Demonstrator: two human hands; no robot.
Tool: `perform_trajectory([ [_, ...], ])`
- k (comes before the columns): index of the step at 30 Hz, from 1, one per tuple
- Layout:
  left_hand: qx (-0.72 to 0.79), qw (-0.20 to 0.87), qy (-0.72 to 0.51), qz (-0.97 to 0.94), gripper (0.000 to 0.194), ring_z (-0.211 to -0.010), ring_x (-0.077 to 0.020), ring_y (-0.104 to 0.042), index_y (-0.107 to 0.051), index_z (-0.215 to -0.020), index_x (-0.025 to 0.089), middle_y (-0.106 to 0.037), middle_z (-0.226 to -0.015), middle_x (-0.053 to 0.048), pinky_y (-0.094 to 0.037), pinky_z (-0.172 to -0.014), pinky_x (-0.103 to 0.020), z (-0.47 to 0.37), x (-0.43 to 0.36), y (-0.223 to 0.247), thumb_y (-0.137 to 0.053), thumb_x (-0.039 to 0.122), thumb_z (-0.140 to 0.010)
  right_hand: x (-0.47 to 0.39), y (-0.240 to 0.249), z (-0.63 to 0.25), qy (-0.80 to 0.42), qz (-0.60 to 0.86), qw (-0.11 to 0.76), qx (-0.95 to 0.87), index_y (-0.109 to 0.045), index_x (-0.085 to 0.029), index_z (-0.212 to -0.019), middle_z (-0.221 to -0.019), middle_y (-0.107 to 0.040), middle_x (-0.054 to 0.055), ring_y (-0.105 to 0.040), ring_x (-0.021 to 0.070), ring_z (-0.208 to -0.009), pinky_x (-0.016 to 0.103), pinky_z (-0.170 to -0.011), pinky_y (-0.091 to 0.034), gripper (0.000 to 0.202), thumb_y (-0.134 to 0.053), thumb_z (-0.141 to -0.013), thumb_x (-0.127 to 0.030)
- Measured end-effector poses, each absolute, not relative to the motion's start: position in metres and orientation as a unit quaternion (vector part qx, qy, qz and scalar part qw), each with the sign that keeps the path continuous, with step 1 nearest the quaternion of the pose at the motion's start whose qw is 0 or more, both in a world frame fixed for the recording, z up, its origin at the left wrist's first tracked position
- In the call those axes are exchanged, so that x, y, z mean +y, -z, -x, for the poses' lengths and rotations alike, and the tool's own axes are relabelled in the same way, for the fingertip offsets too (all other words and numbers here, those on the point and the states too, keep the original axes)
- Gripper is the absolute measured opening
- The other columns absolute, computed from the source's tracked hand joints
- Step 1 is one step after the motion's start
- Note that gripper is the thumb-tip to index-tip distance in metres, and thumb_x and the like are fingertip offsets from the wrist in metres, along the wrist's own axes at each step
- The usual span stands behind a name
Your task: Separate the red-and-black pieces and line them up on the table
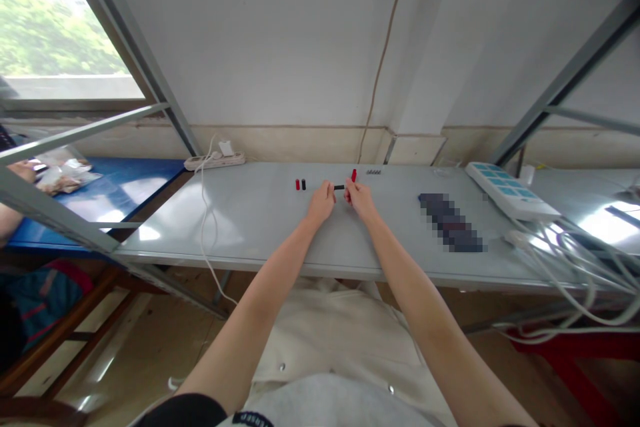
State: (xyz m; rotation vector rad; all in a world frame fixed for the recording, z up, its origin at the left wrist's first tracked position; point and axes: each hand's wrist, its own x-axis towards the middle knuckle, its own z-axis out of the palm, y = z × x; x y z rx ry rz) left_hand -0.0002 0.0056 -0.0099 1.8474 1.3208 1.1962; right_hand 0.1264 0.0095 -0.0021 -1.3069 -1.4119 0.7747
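My left hand [321,201] and my right hand [359,195] are close together over the grey table [260,233]. A thin black rod [339,187] spans the gap between them, its ends gripped by the closed fingers of both hands. A red piece [354,175] rises just above my right fingers; whether that hand touches it is too small to tell. Left of my hands, a small red cylinder [297,184] and a small black cylinder [303,184] stand side by side. Several small dark pieces [373,172] lie in a row behind my right hand.
A white power strip [220,160] sits at the back left, its cable hanging over the front edge. To the right are a blurred dark object [450,222] and a large white socket block [510,192] with cables. A person's arm shows far left.
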Motion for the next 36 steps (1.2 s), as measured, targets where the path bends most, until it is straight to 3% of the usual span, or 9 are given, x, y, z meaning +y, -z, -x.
perform_trajectory([
  [6,0.51,0.31,-0.454,-0.662,0.041,-0.041,-0.0098,-0.045,-0.045,-0.062,0.018,-0.048,-0.045,0.002,-0.035,-0.051,-0.023,-0.001,0.004,0.005,-0.026,0.044,-0.088,0.008,0.0,-0.126,-0.307,0.545,0.504,-0.596,-0.043,-0.02,-0.046,-0.041,-0.043,-0.001,-0.039,0.0102,-0.04,0.025,-0.046,-0.033,0.054,-0.033,-0.074,-0.065],
  [14,0.479,0.461,-0.458,-0.59,0.045,-0.031,-0.0083,-0.04,-0.037,-0.058,0.018,-0.045,-0.038,0.003,-0.029,-0.039,-0.02,-0.002,0.011,0.008,-0.026,0.053,-0.085,0.011,0.005,-0.126,-0.282,0.549,0.502,-0.607,-0.042,-0.021,-0.049,-0.042,-0.043,-0.001,-0.041,0.0114,-0.043,0.025,-0.049,-0.035,0.053,-0.03,-0.076,-0.064],
  [18,0.486,0.511,-0.461,-0.539,0.041,-0.031,-0.0078,-0.038,-0.037,-0.058,0.018,-0.043,-0.036,0.003,-0.028,-0.037,-0.019,-0.002,0.009,0.004,-0.031,0.05,-0.085,0.01,0.005,-0.126,-0.267,0.558,0.485,-0.619,-0.043,-0.021,-0.051,-0.044,-0.044,-0.001,-0.043,0.0122,-0.045,0.026,-0.051,-0.035,0.054,-0.027,-0.077,-0.065],
  [26,0.489,0.526,-0.486,-0.497,0.038,-0.03,-0.0063,-0.034,-0.033,-0.053,0.019,-0.041,-0.035,0.003,-0.027,-0.036,-0.019,-0.001,0.004,-0.006,-0.036,0.038,-0.085,0.004,-0.002,-0.126,-0.192,0.562,0.465,-0.656,-0.042,-0.021,-0.055,-0.05,-0.047,0.001,-0.046,0.0148,-0.054,0.027,-0.058,-0.035,0.054,-0.022,-0.078,-0.066],
  [36,0.488,0.497,-0.522,-0.493,0.036,-0.032,-0.0048,-0.037,-0.04,-0.058,0.017,-0.048,-0.044,0.003,-0.026,-0.036,-0.018,0.001,0.01,0.0,-0.036,0.042,-0.083,0.01,0.002,-0.131,-0.188,0.563,0.47,-0.654,-0.041,-0.022,-0.065,-0.064,-0.055,0.003,-0.052,0.0157,-0.063,0.028,-0.061,-0.039,0.041,-0.024,-0.083,-0.055],
])
